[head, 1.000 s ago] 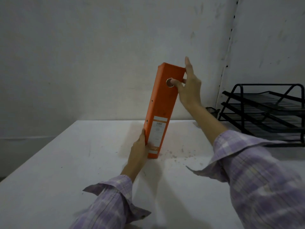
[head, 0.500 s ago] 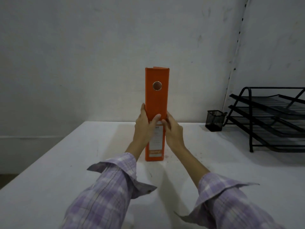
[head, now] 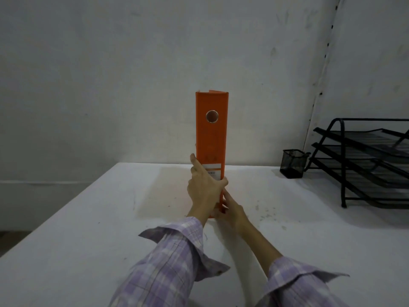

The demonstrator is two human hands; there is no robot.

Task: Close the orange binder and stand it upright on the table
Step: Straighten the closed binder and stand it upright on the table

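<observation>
The orange binder [head: 211, 138] stands upright and closed on the white table [head: 88, 229], its spine with a round metal-ringed hole and a white label facing me. My left hand [head: 204, 187] wraps its lower part, thumb across the spine and fingers along the left side. My right hand [head: 231, 212] grips the bottom right corner of the binder, down by the table surface. The hands hide the binder's foot.
A small black mesh pen cup [head: 293, 163] stands at the back right by the wall. Beside it, a black three-tier wire paper tray [head: 363, 165] fills the right edge. Small dark specks dot the table to the right of the binder.
The binder went from leaning right, with my right hand at its top, to standing straight. Both hands have come down to its lower part, the right hand lowest.
</observation>
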